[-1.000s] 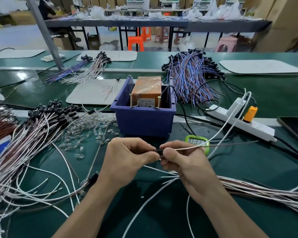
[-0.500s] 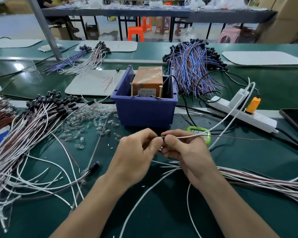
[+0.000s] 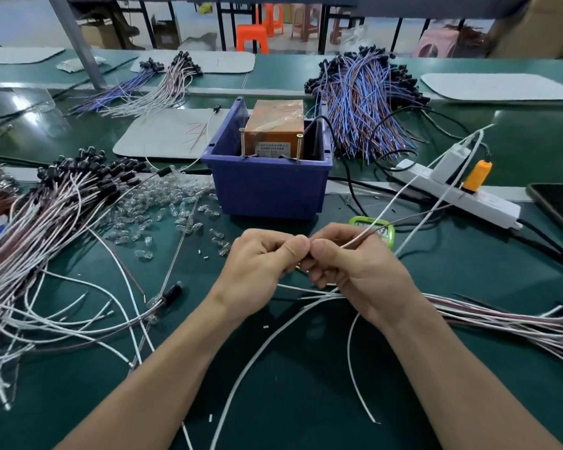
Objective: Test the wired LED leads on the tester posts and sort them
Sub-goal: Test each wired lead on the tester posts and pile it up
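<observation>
Thumbs have closed together over the lead, and its wires now slant up to the right.
The left hand (image 3: 260, 264) and right hand (image 3: 355, 274) pinch one lead (image 3: 364, 237) between thumb and forefinger, above the bench's (image 3: 468, 254) near middle and just short of the bin (image 3: 267, 190). Its LED end is hidden under the thumbs. The step looks like readying the lead for testing. Next, its bare ends must touch the two posts (image 3: 299, 146) in the bin, then it goes to a pile.

The tester (image 3: 273, 131) sits in the bin (image 3: 267, 190), bulbs (image 3: 163, 206) left, power strip (image 3: 498, 204) right.
</observation>
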{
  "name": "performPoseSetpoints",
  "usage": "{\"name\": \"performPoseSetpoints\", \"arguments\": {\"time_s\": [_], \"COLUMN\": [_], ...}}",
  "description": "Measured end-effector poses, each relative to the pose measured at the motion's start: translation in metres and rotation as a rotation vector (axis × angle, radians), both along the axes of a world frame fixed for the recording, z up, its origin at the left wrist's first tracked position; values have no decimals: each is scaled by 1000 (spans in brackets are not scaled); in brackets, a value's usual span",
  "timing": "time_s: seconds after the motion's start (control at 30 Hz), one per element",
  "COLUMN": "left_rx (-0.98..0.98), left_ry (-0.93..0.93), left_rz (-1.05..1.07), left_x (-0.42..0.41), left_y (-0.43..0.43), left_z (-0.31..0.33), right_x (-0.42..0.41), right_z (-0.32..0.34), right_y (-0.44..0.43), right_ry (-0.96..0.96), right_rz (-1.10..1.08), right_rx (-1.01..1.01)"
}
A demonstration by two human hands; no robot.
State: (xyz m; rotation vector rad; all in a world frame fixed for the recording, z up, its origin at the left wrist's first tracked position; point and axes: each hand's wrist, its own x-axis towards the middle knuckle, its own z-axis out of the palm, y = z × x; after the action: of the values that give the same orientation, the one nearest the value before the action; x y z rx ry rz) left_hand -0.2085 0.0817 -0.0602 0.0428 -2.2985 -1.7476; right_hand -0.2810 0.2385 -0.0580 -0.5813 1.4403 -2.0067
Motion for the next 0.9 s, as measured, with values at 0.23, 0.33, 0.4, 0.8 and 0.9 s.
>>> {"name": "performPoseSetpoints", "arguments": {"time_s": [0.23, 0.33, 0.4, 0.8, 0.9], "left_rx": [-11, 5, 35, -92, -54], "left_ry": [-27, -33, -33, 39, 26], "left_rz": [1, -30, -66, 0, -35], "left_x": [2, 2, 2, 5, 3], "left_y": [-4, -5, -6, -9, -11], "left_z": [2, 4, 6, 13, 15], "right_x": [-1, -1, -1, 6, 7], "right_z": [-3, -3, -1, 4, 6], "right_y": [-1, -1, 0, -4, -2], "right_ry": [231, 222, 155, 285, 347], "right_rz": [-126, -114, -58, -212, -212], "right_rx": [52, 38, -4, 45, 61]}}
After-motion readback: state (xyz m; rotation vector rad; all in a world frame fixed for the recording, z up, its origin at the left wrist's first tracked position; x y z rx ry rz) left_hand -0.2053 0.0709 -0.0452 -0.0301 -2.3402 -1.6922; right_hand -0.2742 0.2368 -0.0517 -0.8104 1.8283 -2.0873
